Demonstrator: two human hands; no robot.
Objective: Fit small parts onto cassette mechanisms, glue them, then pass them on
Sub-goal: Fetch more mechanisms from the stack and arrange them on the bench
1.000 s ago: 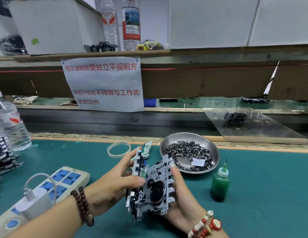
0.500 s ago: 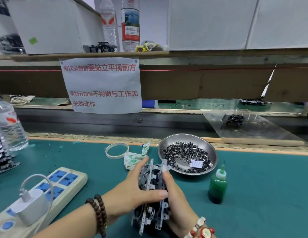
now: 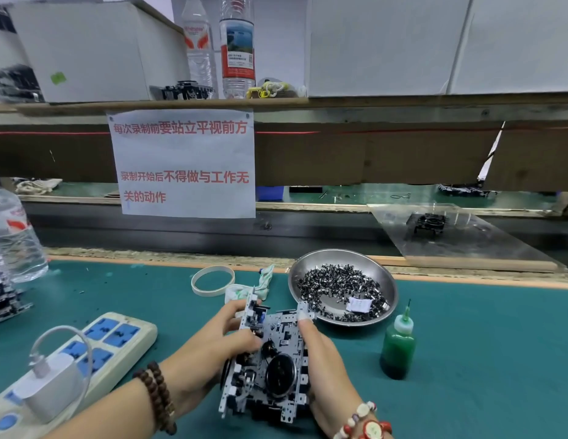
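A grey metal cassette mechanism (image 3: 273, 365) with a black flywheel is held between both hands above the green mat, its face turned up toward me. My left hand (image 3: 209, 350) grips its left edge, thumb across the face. My right hand (image 3: 324, 362) holds its right side, a taped index finger along the top edge. A steel bowl (image 3: 311, 264) of small dark metal parts (image 3: 336, 283) sits just behind. A green glue bottle (image 3: 397, 346) with a needle tip stands to the right.
A white power strip (image 3: 114, 337) with a charger (image 3: 51, 381) lies at left. A water bottle (image 3: 13, 239) and stacked mechanisms (image 3: 0, 293) stand far left. A tape ring (image 3: 213, 280) and rag (image 3: 263, 280) lie behind the hands. A clear sheet (image 3: 485, 245) carries another mechanism (image 3: 427, 224) on the conveyor.
The mechanism was turned on edge half a second ago; now its face with the flywheel points up at me again. Both hands stayed on it.
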